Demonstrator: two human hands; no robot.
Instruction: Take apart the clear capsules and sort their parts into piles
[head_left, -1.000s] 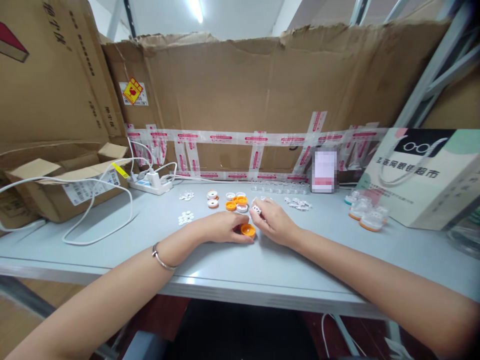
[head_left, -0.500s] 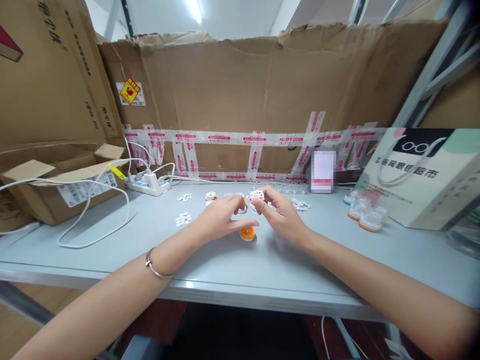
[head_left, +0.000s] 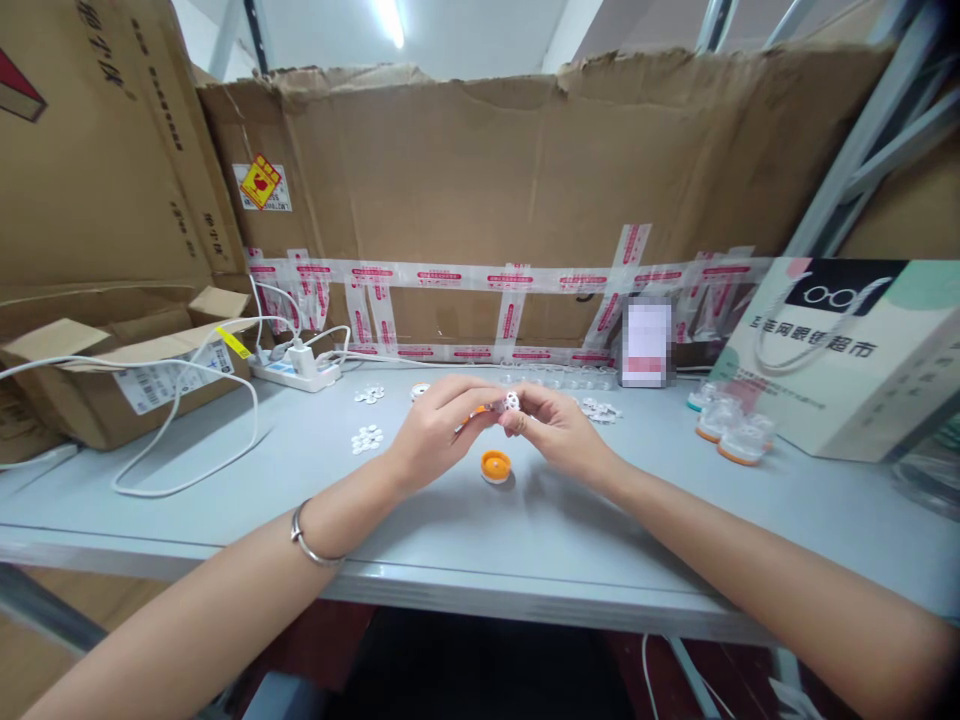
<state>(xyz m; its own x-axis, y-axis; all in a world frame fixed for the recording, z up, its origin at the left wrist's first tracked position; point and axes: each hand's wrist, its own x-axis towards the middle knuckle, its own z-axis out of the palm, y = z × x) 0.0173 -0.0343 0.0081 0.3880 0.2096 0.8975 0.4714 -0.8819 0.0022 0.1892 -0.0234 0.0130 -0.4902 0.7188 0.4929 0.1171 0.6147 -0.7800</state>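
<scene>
A small white part with holes (head_left: 511, 401) is held above the table between both hands. My right hand (head_left: 559, 428) pinches it between thumb and fingers. On the other side, the fingertips of my left hand (head_left: 435, 428) close against the same part; their exact grip is partly hidden. A bit of orange shows by the left fingers, and I cannot tell whether it is held or lies behind. Below the hands an orange round piece with a white base (head_left: 495, 466) rests on the table. A white round piece (head_left: 420, 391) is partly covered by my left hand.
White flat parts (head_left: 367, 438) and flower-shaped ones (head_left: 369, 395) lie left, more white parts (head_left: 601, 410) right. Clear pieces with orange bases (head_left: 739, 440) stand by a paper bag (head_left: 832, 370). A phone (head_left: 646, 342), power strip (head_left: 296, 375) and cardboard box (head_left: 120, 370) line the back.
My left hand has lifted off the area above the orange piece and closed its fingers on the white part. The right hand has turned the part slightly and stays near the same spot.
</scene>
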